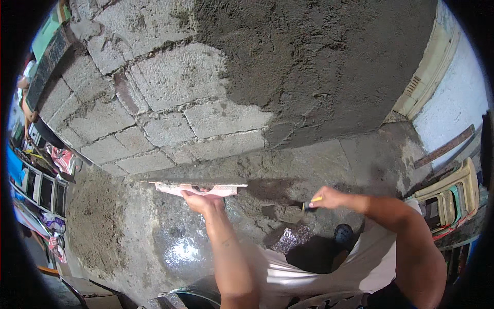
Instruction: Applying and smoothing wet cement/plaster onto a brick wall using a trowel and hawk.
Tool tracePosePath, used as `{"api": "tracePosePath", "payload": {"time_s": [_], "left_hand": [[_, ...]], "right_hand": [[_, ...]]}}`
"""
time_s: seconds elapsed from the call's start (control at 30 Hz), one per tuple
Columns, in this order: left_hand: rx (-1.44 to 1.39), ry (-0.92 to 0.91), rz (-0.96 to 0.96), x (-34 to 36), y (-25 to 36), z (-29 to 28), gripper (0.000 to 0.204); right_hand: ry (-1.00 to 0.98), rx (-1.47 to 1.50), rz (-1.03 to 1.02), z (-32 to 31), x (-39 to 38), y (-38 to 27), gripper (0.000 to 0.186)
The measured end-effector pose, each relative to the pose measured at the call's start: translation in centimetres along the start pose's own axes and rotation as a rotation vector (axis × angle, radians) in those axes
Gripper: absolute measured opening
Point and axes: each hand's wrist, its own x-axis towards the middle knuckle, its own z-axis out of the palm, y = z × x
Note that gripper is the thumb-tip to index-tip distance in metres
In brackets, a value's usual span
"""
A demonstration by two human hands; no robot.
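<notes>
My left hand (pixel 198 202) is closed round the handle of a pinkish-white plastering float (pixel 222 191), which is seen almost edge-on in front of the wall's foot. A thin grey layer lies along the float's upper face. In my right hand (pixel 330 198) is a trowel (pixel 291 213) with a yellow and black handle. Its blade points left and down, at wet mortar (pixel 260 210) on the floor; whether mortar lies on the blade I cannot tell. Beyond both hands rises a wall, with bare grey blocks (pixel 177 74) on the left and dark wet plaster (pixel 329 67) on the right.
A patch of sandy mix (pixel 95 221) covers the floor at left. Stacked plastic chairs (pixel 458 193) stand at right, beside a pale blue wall (pixel 453 113). Bags and a grey frame (pixel 42 188) line the left edge, where another person (pixel 27 110) shows partly. My shoe (pixel 343 234) is below the trowel.
</notes>
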Motion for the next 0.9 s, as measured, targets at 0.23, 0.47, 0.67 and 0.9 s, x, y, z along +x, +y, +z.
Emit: {"api": "tracePosePath", "payload": {"time_s": [0.23, 0.47, 0.67, 0.9], "left_hand": [[0.038, 0.02, 0.033, 0.1, -0.9, -1.3, 0.043], [0.13, 0.05, 0.128, 1.2, -1.7, -1.7, 0.046], [0.153, 0.018, 0.107, 0.5, -1.4, -1.1, 0.045], [0.251, -0.024, 0.146, 0.5, 1.2, -1.7, 0.04]], "right_hand": [[0.235, 0.625, 0.248, -11.0, 7.6, -5.7, 0.029], [0.263, -0.314, -0.022, -3.4, 6.3, -2.0, 0.044], [0.151, -0.304, 0.125, 1.7, 6.2, 3.3, 0.038], [-0.051, -0.513, 0.111, 0.9, 0.4, 0.5, 0.039]]}}
